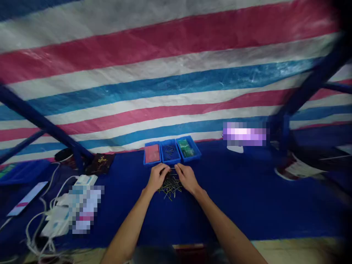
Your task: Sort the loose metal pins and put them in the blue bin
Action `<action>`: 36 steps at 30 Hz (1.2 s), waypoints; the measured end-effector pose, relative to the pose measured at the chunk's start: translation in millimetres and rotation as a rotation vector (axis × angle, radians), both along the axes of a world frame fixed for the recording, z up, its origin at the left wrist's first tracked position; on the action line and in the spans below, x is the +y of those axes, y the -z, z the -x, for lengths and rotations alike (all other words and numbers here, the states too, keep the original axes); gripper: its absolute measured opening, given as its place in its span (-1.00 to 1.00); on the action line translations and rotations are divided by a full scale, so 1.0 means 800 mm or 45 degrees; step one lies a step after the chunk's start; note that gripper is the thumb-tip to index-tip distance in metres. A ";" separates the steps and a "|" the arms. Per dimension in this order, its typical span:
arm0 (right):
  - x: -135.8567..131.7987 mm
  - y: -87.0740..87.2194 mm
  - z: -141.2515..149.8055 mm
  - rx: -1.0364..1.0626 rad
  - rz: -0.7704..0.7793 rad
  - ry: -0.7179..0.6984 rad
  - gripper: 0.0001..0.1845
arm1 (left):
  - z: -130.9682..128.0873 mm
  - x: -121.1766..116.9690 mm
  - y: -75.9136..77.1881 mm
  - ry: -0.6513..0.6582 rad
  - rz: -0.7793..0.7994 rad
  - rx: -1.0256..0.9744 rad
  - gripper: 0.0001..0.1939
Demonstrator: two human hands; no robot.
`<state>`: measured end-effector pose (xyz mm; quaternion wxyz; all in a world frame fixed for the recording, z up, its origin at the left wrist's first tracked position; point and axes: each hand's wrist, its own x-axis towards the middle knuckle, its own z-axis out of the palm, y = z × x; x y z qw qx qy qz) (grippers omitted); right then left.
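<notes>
A loose pile of thin metal pins (171, 186) lies on the blue table cover (233, 198). My left hand (157, 177) and my right hand (187, 177) rest over the pile's far edge, fingers curled in a pinch and fingertips nearly meeting above the pins. What the fingers hold is too small to name. Just beyond the hands stand three small blue trays side by side: the left tray (152, 154) holds pink pieces, the middle tray (169, 152) holds dark pins, the right tray (187, 148) holds green pieces.
White chargers and cables (55, 216) lie at the left, with a dark packet (99, 163) behind them. A striped red, white and blue tarp (165, 73) hangs behind the table. Blue frame bars (41, 123) cross at left and right. White and dark objects (297, 167) sit at the right.
</notes>
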<state>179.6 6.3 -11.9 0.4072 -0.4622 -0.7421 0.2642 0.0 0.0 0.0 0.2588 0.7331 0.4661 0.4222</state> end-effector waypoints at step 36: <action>-0.012 0.002 -0.024 -0.387 0.017 0.002 -0.87 | 0.003 -0.004 -0.003 -0.132 0.088 -0.046 -0.59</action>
